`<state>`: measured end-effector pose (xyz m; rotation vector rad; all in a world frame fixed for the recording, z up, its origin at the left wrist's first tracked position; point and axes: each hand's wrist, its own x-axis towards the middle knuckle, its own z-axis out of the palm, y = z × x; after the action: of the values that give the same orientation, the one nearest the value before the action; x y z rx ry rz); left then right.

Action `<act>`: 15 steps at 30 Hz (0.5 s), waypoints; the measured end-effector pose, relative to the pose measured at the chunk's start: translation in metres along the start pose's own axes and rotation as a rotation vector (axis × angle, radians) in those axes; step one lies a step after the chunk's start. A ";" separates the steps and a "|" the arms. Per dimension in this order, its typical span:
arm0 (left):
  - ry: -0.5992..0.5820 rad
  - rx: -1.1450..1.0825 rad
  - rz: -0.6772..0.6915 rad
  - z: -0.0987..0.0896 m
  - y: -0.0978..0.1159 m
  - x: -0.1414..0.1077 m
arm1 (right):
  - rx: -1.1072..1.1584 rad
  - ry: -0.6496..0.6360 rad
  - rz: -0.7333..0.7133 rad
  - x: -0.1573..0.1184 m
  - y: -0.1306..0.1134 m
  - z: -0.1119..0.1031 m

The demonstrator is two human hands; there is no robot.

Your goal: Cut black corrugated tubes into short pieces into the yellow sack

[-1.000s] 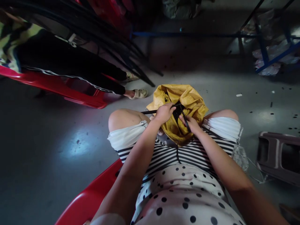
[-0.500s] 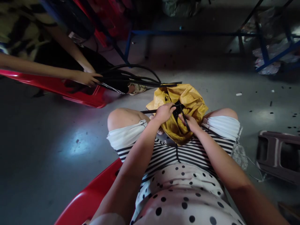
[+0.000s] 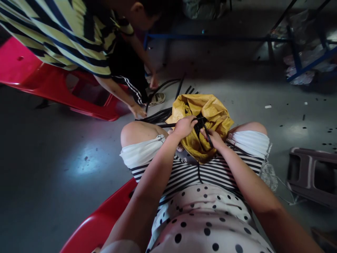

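My left hand (image 3: 185, 127) is closed around a long black tube (image 3: 168, 125), which runs out to the left over my knee. Its other end reaches over the mouth of a yellow sack (image 3: 214, 105) between my knees. In my right hand (image 3: 214, 137) are black-handled scissors (image 3: 207, 134), their tip up against the tube near my left fingers. Dark pieces (image 3: 198, 129) show inside the sack; their exact shape is hard to make out.
A co-worker in a striped shirt (image 3: 79, 31) bends over a bundle of black tubes (image 3: 158, 115) on the floor beside the sack. Nearby are a red chair (image 3: 58, 82), a blue metal frame (image 3: 210, 36) and a brown stool (image 3: 306, 168). Small scraps dot the floor at right.
The co-worker has leaned forward and lowered the bundle of black tubes from the air to the floor left of the sack, fingers now loosened. My hands stay almost still.
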<state>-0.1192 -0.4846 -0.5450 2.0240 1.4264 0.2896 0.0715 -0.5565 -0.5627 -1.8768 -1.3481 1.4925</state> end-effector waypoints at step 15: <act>-0.041 0.000 0.021 0.014 -0.009 0.003 | 0.024 -0.020 0.001 0.006 0.011 0.004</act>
<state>-0.1179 -0.4855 -0.5622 2.0342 1.3809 0.2556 0.0727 -0.5577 -0.5760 -1.8521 -1.3324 1.5252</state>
